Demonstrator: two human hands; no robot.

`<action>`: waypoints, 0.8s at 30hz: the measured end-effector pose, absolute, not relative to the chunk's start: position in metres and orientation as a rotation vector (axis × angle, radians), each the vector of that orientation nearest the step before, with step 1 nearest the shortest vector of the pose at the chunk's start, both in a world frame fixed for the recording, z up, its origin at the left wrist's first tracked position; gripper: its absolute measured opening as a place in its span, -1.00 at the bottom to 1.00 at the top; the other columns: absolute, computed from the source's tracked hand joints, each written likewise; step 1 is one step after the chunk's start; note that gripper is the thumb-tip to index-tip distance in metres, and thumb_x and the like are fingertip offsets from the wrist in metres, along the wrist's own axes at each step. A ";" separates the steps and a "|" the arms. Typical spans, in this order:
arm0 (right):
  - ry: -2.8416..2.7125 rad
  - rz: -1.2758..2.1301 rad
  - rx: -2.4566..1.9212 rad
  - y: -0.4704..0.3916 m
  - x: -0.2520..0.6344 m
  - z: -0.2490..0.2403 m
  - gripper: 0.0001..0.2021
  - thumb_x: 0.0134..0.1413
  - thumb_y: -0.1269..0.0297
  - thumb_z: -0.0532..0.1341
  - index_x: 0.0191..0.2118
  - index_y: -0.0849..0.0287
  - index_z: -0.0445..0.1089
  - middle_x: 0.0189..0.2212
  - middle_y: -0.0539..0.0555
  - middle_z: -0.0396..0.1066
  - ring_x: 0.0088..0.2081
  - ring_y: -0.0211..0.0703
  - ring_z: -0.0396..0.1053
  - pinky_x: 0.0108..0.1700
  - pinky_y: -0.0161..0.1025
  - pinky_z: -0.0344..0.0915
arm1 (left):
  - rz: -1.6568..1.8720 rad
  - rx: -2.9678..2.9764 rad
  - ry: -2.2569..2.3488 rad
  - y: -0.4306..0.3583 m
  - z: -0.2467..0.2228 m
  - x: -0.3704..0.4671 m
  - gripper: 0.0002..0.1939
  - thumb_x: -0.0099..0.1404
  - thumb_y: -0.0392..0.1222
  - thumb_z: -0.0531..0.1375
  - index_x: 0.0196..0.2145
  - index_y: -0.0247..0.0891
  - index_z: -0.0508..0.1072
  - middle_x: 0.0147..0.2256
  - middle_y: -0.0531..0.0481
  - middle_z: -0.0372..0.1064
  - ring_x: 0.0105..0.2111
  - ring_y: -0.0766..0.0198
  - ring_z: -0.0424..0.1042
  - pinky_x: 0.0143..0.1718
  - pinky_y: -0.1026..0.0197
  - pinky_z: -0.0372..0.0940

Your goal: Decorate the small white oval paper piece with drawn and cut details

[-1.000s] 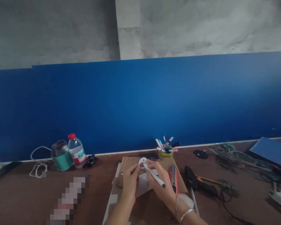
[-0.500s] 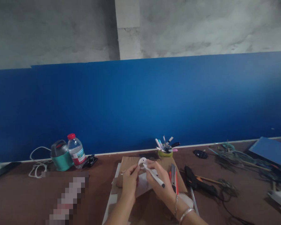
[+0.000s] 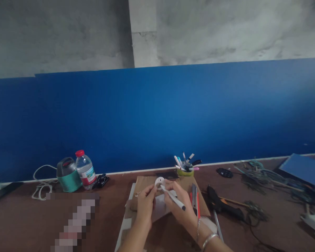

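Observation:
My left hand (image 3: 146, 204) is closed, pinching a small white round piece (image 3: 159, 181) with a dark spot at its middle. My right hand (image 3: 180, 206) grips a white pen (image 3: 176, 200) with a black rear end; the front end of the pen meets the round piece. Fingertips of the right hand also sit by the piece's right edge. Both hands are over brown cardboard (image 3: 143, 181) and a white sheet (image 3: 161, 208). A utility knife (image 3: 194, 197) lies just right of my right hand, on something red.
A pen cup (image 3: 186, 172) stands behind the cardboard. To the right lie a black glue gun (image 3: 223, 204), a dark oval object (image 3: 224, 172) and tangled cords (image 3: 262, 176). On the left are a water bottle (image 3: 86, 171), a teal-and-grey container (image 3: 69, 178) and a white cable (image 3: 42, 185).
The hands, the pen and the round piece keep nearly the same position. Only a very slight shift of the view shows.

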State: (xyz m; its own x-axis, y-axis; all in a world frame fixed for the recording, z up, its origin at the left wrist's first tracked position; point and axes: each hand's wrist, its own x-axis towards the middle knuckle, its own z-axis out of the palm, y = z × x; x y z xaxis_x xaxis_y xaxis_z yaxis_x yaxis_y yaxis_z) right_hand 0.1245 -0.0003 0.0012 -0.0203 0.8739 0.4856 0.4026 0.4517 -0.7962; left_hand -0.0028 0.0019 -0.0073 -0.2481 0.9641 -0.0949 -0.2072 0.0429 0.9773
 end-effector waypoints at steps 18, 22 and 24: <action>-1.651 0.567 -1.142 -0.004 0.124 0.011 -0.94 -0.14 0.41 0.13 -0.49 0.11 0.32 -0.14 0.13 0.46 -0.10 -0.02 0.39 -0.07 -0.15 0.27 | 1.442 0.870 1.242 0.006 -0.015 -0.005 -0.42 -0.17 0.19 0.30 -0.35 -0.39 0.54 -0.79 0.23 -0.01 -0.76 0.50 -0.09 -0.73 0.40 -0.22; -1.656 0.574 -1.154 -0.005 0.124 0.011 -0.92 -0.13 0.41 0.11 -0.50 0.11 0.31 -0.14 0.13 0.46 -0.09 -0.03 0.38 -0.07 -0.16 0.27 | 1.443 0.873 1.236 0.006 -0.016 -0.006 -0.43 -0.14 0.17 0.30 -0.32 -0.40 0.53 -0.80 0.24 -0.03 -0.76 0.50 -0.11 -0.74 0.39 -0.22; -1.650 0.572 -1.143 -0.005 0.124 0.010 -0.92 -0.13 0.41 0.11 -0.49 0.11 0.31 -0.15 0.13 0.46 -0.09 -0.03 0.38 -0.07 -0.16 0.27 | 1.450 0.860 1.230 0.005 -0.015 -0.006 -0.42 -0.15 0.17 0.30 -0.31 -0.40 0.53 -0.79 0.24 -0.03 -0.76 0.50 -0.10 -0.74 0.39 -0.21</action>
